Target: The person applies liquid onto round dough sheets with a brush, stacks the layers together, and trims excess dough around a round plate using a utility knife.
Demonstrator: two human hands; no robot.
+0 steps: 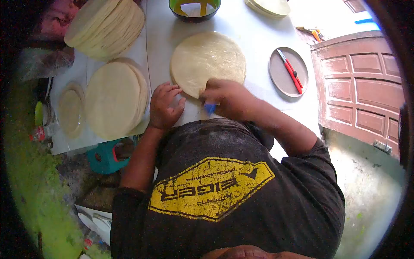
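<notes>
A round, flat sheet of dough (209,64) lies on the white table in front of me, its top glossy in patches. My left hand (165,105) rests by its lower left edge, fingers apart and fingertips near or touching the rim. At the lower right edge of the sheet, my right hand (226,98) is closed on a tool whose blue end (210,108) sticks out below the fist. The working end of this tool is hidden by the hand. Beyond the sheet stands a dark bowl (195,18) with a green inner rim and some yellow liquid.
At left are a tall stack of round sheets (105,28), a lower stack (113,100) and a clear plate (71,110). More sheets (271,6) lie at the far right. A red utility knife (293,75) rests on a grey plate (276,80). A brown wooden door (358,86) stands beyond.
</notes>
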